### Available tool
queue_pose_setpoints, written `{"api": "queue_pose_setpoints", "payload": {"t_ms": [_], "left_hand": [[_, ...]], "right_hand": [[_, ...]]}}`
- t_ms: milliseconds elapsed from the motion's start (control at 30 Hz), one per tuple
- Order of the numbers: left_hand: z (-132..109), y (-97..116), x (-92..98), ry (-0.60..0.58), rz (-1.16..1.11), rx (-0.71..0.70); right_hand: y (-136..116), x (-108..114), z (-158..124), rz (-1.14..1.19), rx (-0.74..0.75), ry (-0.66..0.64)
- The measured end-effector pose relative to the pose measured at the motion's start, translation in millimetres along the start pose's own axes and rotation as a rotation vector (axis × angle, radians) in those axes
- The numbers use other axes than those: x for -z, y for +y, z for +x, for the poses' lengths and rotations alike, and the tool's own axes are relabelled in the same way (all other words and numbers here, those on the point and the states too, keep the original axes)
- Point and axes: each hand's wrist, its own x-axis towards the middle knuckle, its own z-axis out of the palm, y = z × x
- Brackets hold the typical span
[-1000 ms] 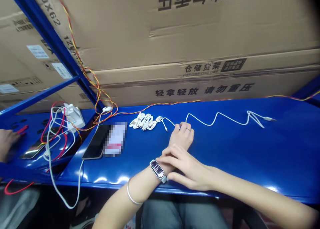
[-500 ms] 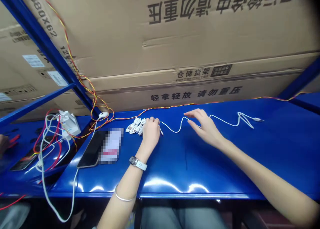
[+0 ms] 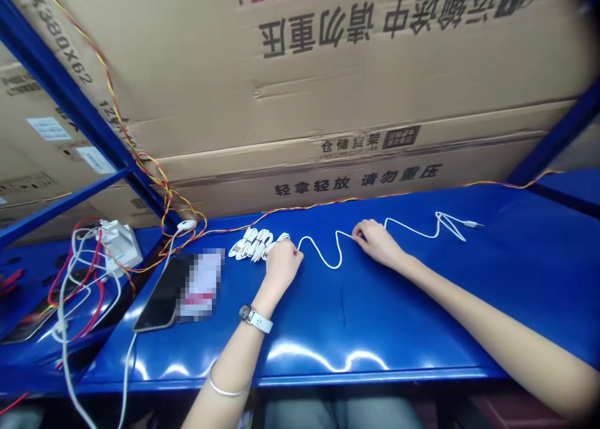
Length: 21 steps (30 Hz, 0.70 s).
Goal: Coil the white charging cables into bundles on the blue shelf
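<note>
Okay, from my remote view on the head cam, the person's right hand (image 3: 375, 241) has a narrow pinch, thumb and forefinger closed on a thin white rubbery cable (image 3: 323, 263) right where it crests near the middle of a glossy blue steel shelf (image 3: 375, 335). The person's left hand (image 3: 284, 267) is curled down at the right end of a neat coiled bundle of white cables (image 3: 250, 244), and its fingers hide the spot where the thin cable meets it (honestly can't tell from this angle if that hand is gripping or just resting there). The thing to watch is the cable's long axis: it runs left to right along the shelf, roughly parallel to the front edge, dipping toward the camera in a U between the hands. Then it rises through the right hand's pinch and carries on to the right, splitting into a narrow Y that ends in a small slim plug (image 3: 475, 224) well past that hand. So the right hand is nearer the plug and the left is nearer the coil. Off to the left are a black glass smartphone (image 3: 162, 294), a white plastic charger block (image 3: 119, 247) with white and red leads, and a twisted red-and-yellow wire (image 3: 281, 210) along the back, under big brown cardboard cartons (image 3: 328, 85).
</note>
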Motion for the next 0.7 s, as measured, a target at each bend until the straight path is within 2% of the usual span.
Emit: {"api": "queue_pose_setpoints", "payload": {"t_ms": [133, 333, 433, 567, 700], "left_hand": [[0.5, 4.3, -7.1, -0.071, -0.21, 0.03], [-7.1, 15.4, -13.4, -0.298, -1.008, 0.298], [-7.3, 15.7, -15.7, -0.29, -1.146, 0.322], [-13.5, 21.1, -21.6, -0.364, -1.222, 0.223], [-25.8, 28.1, -31.4, -0.358, -1.274, 0.147]], "right_hand": [[-15.7, -3.2, -6.2, 0.123, -0.06, 0.014], [-51.0, -2.7, -14.3, 0.285, -0.084, 0.065], [-65.1, -1.1, -15.2, 0.381, -0.081, 0.146], [-78.9, -3.6, -17.2, 0.398, -0.024, 0.248], [-84.5, -11.4, -20.3, 0.368, 0.025, 0.231]]}}
